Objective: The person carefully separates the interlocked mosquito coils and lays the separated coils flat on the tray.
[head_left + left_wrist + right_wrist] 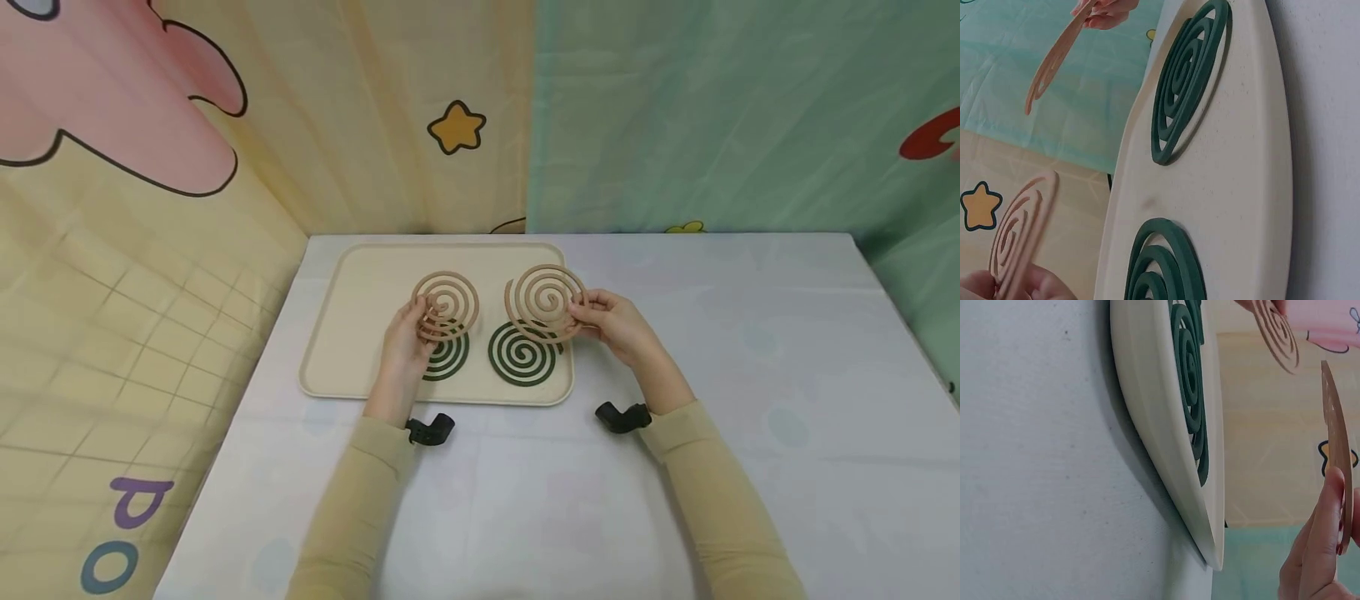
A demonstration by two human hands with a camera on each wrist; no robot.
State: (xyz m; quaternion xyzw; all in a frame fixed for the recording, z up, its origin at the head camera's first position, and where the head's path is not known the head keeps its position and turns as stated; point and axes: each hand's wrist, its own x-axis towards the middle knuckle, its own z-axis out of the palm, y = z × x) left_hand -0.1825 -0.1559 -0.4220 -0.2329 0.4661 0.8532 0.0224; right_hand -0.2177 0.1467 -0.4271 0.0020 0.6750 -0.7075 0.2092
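Observation:
My left hand (403, 354) pinches a brown mosquito coil (444, 307) by its left edge, raised above the tray. Another brown mosquito coil (551, 298) is pinched at its right edge between the thumb and fingers of my right hand (617, 327). In the right wrist view this held coil (1337, 437) appears nearly edge-on. Below them, two dark green mosquito coils lie flat: the left one (452, 360) is partly hidden by my left hand and its coil, the right one (523, 354) is overlapped along its top by the other brown coil.
A cream rectangular tray (360, 312) with a low raised rim lies under the green coils. It rests on a table with a white cloth (750, 358), near the back edge. Printed curtains (675, 117) stand behind and to the sides. A black wrist camera (431, 430) sits on each wrist.

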